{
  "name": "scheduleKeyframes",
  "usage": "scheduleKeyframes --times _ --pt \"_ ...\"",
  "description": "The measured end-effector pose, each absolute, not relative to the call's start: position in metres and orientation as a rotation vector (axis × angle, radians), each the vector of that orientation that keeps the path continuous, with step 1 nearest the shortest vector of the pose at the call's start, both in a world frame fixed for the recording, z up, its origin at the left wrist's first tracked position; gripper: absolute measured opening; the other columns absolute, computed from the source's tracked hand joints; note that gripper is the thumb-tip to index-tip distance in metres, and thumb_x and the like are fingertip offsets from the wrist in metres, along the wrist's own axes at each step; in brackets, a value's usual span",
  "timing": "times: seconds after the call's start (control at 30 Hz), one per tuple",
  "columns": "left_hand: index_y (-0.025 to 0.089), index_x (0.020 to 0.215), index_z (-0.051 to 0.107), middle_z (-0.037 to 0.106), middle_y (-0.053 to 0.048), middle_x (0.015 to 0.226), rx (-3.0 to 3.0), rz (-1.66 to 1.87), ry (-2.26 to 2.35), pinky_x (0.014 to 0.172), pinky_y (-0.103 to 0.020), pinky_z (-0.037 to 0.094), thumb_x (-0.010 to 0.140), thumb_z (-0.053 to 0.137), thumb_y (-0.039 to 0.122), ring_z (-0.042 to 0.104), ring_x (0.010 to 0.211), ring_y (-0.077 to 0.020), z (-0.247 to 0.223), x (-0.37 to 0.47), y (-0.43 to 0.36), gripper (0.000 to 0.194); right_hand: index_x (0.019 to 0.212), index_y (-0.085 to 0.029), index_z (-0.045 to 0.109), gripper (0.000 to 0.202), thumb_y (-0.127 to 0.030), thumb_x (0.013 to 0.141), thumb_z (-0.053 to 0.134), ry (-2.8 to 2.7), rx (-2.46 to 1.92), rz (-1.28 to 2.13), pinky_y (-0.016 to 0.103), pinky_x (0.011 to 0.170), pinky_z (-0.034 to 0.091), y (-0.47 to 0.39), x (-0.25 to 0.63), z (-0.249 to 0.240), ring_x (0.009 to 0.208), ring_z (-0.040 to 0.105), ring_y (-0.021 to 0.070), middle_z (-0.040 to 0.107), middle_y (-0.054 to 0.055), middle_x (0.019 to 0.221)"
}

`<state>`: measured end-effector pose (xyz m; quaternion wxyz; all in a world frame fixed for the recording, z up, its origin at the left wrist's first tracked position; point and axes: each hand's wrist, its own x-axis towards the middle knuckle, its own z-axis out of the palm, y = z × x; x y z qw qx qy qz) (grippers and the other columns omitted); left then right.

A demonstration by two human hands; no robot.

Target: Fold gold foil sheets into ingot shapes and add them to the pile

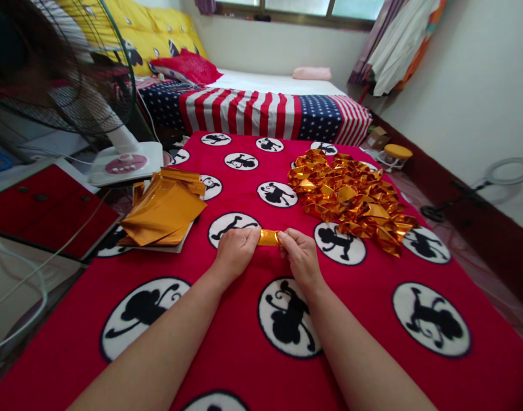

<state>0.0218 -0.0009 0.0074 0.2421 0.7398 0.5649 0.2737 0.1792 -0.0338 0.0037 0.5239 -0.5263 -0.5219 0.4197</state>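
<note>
Between my two hands is a small folded strip of shiny gold foil paper [268, 237], stretched level just above the red cloth. My left hand [239, 246] pinches its left end with curled fingers. At the other end, my right hand [299, 251] grips it between thumb and fingers. A stack of flat gold foil sheets [165, 206] lies to the left, its sheets loosely fanned. To the right spreads a heap of folded gold foil pieces [351, 197], crumpled-looking and overlapping.
The red cloth [227, 359] with black monkey figures in white circles covers the table. A fan [124, 162] stands at the left beside a red-topped cabinet [51, 200]. Behind are a bed with a striped cover [244, 111], a yellow stool [398, 151] and a ring light [509, 171].
</note>
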Motion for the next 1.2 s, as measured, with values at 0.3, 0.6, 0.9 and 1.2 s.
scheduleKeyframes --times 0.3,0.6,0.9,1.2 --pt "0.018 0.055 0.047 0.043 0.001 0.052 2.011 0.738 1.537 0.056 -0.027 0.022 0.093 0.032 0.045 0.043 0.053 -0.0132 0.009 0.022 -0.002 0.05 0.056 -0.02 0.045 0.038 -0.037 0.089 0.052 -1.262 -1.228 0.975 0.025 0.049 0.025 -0.034 0.178 0.005 0.048 0.034 0.0086 0.041 -0.005 0.051" --pt "0.018 0.057 0.044 0.042 0.001 0.054 1.758 0.968 1.313 0.053 -0.026 0.025 0.091 0.035 0.049 0.038 0.055 -0.0124 -0.002 0.022 0.002 0.047 0.055 -0.02 0.044 0.038 -0.04 0.086 0.052 -1.257 -1.271 0.986 0.025 0.046 0.023 -0.034 0.177 0.007 0.046 0.032 0.0083 0.04 -0.006 0.049" --pt "0.017 0.06 0.045 0.037 0.002 0.056 1.592 1.01 1.193 0.052 -0.026 0.024 0.092 0.04 0.05 0.033 0.055 -0.0108 -0.006 0.022 0.003 0.046 0.056 -0.02 0.044 0.038 -0.04 0.087 0.052 -1.273 -1.268 0.98 0.024 0.047 0.024 -0.035 0.177 0.006 0.047 0.032 0.0082 0.039 -0.006 0.05" --pt "0.016 0.064 0.049 0.038 0.002 0.059 1.478 1.046 1.112 0.052 -0.026 0.024 0.092 0.043 0.05 0.032 0.056 -0.0104 -0.009 0.024 0.002 0.044 0.055 -0.02 0.044 0.038 -0.039 0.087 0.052 -1.264 -1.268 0.987 0.024 0.046 0.023 -0.034 0.176 0.006 0.047 0.032 0.0082 0.039 -0.006 0.05"
